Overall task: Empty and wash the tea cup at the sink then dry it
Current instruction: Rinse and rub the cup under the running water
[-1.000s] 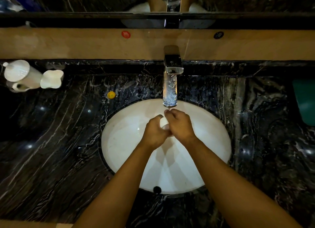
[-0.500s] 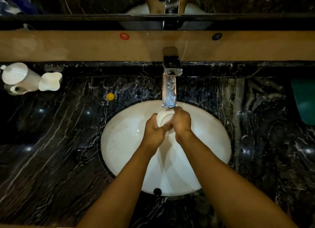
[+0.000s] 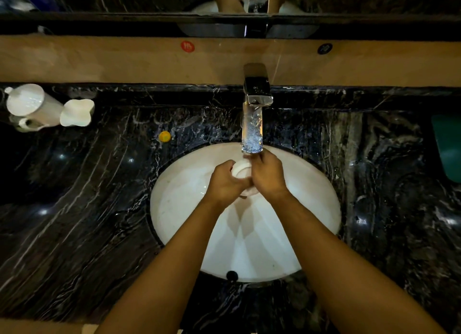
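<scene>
So the tea cup is right over the middle of the white sink, tucked just under the spout of the chrome faucet, which makes sense since that's where the water lands. It looks turned base-up or on its side, because what shows is a round foot ring facing the camera, my guess being that's to let the outside and bottom get rubbed while anything left inside drains into the basin. Left hand has its fingers curled around the cup from the left and seems to be the one doing the holding. Right hand is pressed against the cup's right side with fingers wrapped over it, reaching up toward the spout, probably scrubbing or turning it; most of the cup is hidden between the two hands so I can't tell exactly where each fingertip sits. Whether water is actually running is hard to call, the spout face looks sparkly and wet but I don't see a clear stream. Both hands stay low in the bowl, which would keep splashes off the dark marble surface. Over at the back left there's a white jug and a white lobed dish lying well away from the sink, plus a small yellow thing near the rim. Drying is not yet started, I'd say.
</scene>
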The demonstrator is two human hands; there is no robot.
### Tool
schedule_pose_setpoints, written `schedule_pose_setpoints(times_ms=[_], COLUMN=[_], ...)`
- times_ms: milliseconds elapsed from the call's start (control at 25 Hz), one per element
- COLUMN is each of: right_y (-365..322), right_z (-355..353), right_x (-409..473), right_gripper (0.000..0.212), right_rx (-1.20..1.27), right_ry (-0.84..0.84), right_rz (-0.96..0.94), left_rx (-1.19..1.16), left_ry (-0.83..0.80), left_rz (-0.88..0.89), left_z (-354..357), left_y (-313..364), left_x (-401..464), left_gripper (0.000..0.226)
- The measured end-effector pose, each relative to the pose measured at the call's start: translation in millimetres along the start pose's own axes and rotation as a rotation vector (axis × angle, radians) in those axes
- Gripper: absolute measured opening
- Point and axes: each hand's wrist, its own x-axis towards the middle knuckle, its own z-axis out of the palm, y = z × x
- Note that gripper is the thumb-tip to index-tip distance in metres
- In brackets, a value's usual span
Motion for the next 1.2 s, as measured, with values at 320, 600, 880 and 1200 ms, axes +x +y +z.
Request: schedule_pose_setpoints(times_ms=[320, 600, 880, 1200], right_y=[-3.6, -3.0, 6.2, 9.6], right_z=[4.0, 3.6, 1.3, -19.1], right_x=[-6.6, -3.2, -4.4, 1.8], right_gripper=[0.035, 0.03, 0.024, 0.028], right_rx=[0.325, 0.488, 0.11, 0.569], right_ry=[-0.145, 0.018, 0.05, -0.165], right_rz=[0.372, 0.436, 0.13, 0.277], left_rx=[-0.156, -0.232, 0.004, -0.354], left_ry=[0.122, 0.089, 0.007, 0.091], left_rz=[0.095, 0.114, 0.083, -0.066], left_z=[13.2, 15.9, 9.1, 15.7], left_y=[-0.4, -8.3, -12.3, -11.5], left_x=[-4.0, -4.9, 2.5, 4.4], left_gripper=[0.017, 0.021, 0.046, 0.043])
